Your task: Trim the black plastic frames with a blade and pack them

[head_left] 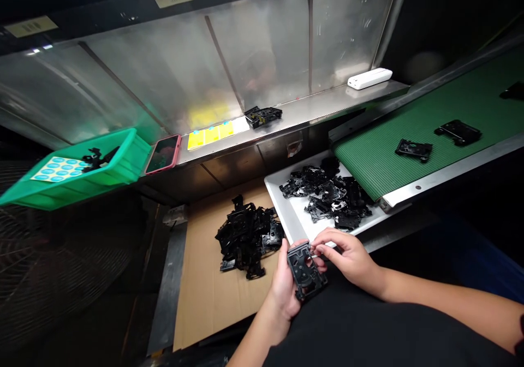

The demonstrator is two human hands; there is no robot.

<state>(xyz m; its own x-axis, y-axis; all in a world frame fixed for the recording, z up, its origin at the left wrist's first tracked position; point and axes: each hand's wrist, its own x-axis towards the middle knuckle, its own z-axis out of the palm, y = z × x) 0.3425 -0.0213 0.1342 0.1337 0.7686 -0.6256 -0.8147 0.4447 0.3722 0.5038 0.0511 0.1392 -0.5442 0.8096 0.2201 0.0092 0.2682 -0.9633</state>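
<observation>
My left hand holds a flat black plastic moulded part upright in its palm and fingers. My right hand reaches across, its fingertips pinching the part's upper corner. Just beyond my hands, a white tray holds a heap of similar black parts. To the left, more of them lie piled on a sheet of brown cardboard. The tray's edge almost meets my right hand's fingers.
A green ribbed conveyor belt carries several black parts and ends above the tray. A steel shelf holds a black part, yellow sheets, a phone in a pink case and a white device. A tilted green crate stands at left.
</observation>
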